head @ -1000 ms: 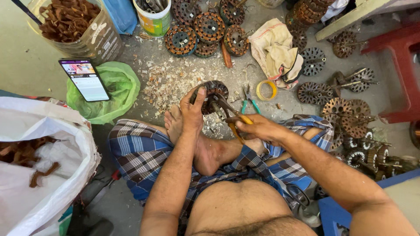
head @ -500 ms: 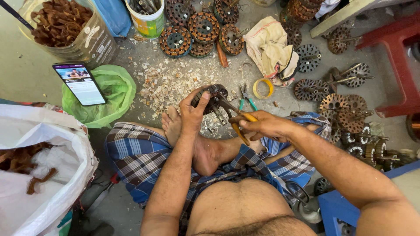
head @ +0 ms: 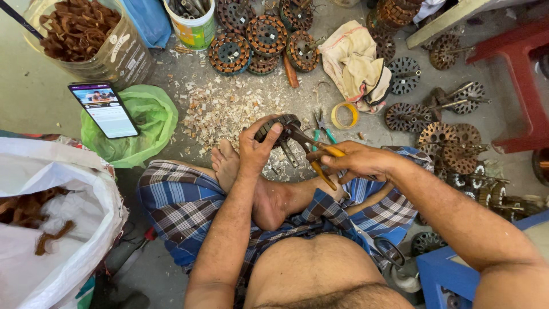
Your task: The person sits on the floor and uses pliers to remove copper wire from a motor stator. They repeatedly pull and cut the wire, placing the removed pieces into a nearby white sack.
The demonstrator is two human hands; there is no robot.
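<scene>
the left hand point(head: 258, 150) clasps a round dark metal motor stator with copper windings point(head: 275, 127) just above the person's bare foot; it looks heavy, rigid and sharp-edged, best held by its outer rim. the right hand point(head: 355, 163) is closed on yellow-handled steel pliers point(head: 311, 150), jaws biting into the stator's windings.

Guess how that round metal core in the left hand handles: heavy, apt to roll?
The metal core is probably heavy for its size: it looks like stacked steel. Likely stiff; pliers bite it without bending. Round, so on edge it may roll; the left hand steadies it.
</scene>
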